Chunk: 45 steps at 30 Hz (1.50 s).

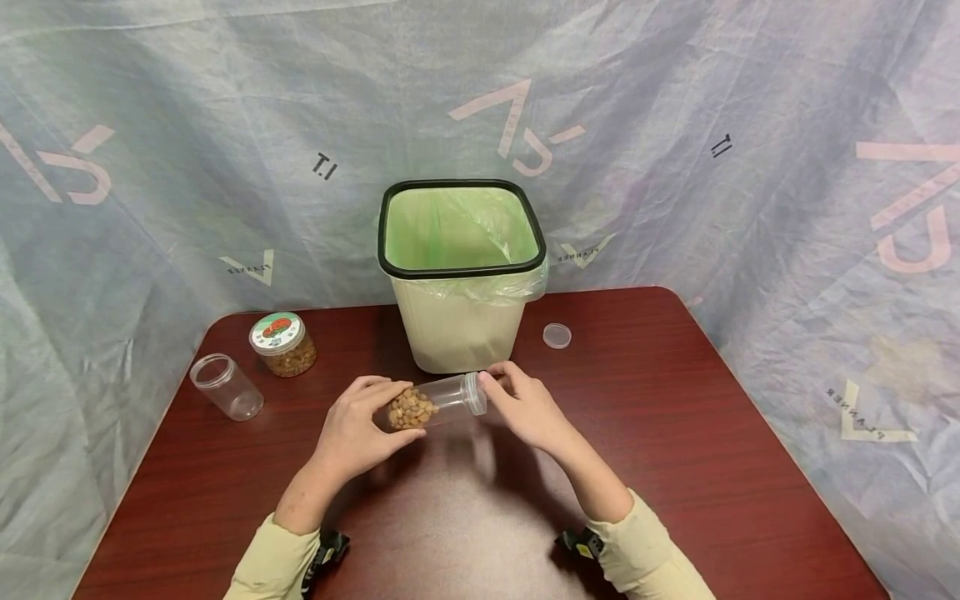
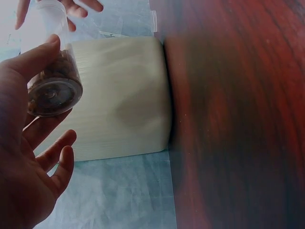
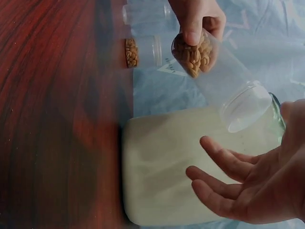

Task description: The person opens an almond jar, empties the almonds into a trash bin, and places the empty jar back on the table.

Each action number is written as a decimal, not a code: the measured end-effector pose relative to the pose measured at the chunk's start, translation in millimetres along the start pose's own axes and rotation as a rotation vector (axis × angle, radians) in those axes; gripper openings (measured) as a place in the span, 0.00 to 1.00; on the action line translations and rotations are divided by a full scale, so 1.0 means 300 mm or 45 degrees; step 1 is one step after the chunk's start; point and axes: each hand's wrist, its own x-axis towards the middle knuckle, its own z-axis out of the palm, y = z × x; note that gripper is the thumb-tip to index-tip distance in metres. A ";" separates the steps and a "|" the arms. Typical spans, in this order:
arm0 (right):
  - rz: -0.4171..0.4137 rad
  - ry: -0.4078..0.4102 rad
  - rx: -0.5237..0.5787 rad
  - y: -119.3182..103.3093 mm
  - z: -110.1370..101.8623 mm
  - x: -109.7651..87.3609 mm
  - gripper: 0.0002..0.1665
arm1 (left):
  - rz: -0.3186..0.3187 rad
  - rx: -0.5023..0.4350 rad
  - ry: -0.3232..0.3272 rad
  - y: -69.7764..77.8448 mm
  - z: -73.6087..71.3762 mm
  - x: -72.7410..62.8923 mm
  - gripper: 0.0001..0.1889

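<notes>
My left hand grips the lower end of a clear plastic jar, thumb on one side and fingers on the other. The jar is held tilted above the table, with small brown nut-like pieces gathered at the gripped end. Its other end, with a clear ribbed lid, points toward my right hand. In the right wrist view, the fingers of that hand are spread apart beside the lid end, holding nothing. The left wrist view shows the jar's round base facing the camera.
A pale bin with a black rim and green liner stands behind the jar. At the left are an open clear jar and a lidded jar of brown pieces. A loose clear lid lies right of the bin. Fabric hangs behind the table.
</notes>
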 end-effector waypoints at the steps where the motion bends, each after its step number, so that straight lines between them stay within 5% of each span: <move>1: 0.014 -0.003 -0.038 -0.001 0.000 0.000 0.24 | -0.002 -0.003 -0.001 0.000 -0.001 0.000 0.34; 8: 0.054 -0.023 -0.178 -0.011 0.000 -0.001 0.29 | -0.009 -0.004 -0.012 0.000 -0.003 -0.002 0.33; 22: 0.042 -0.052 -0.126 -0.006 0.002 -0.002 0.24 | -0.002 -0.004 -0.007 0.001 0.000 0.000 0.34; 32: -0.146 -0.142 0.041 0.011 -0.017 -0.006 0.23 | -0.006 -0.001 -0.011 0.006 -0.002 0.000 0.33; 39: -0.244 -0.197 0.224 0.014 -0.013 -0.008 0.31 | -0.007 -0.003 -0.012 0.005 -0.002 -0.002 0.33; 45: -0.313 -0.188 0.254 -0.047 -0.034 -0.030 0.33 | -0.009 -0.005 -0.014 0.005 -0.001 -0.005 0.33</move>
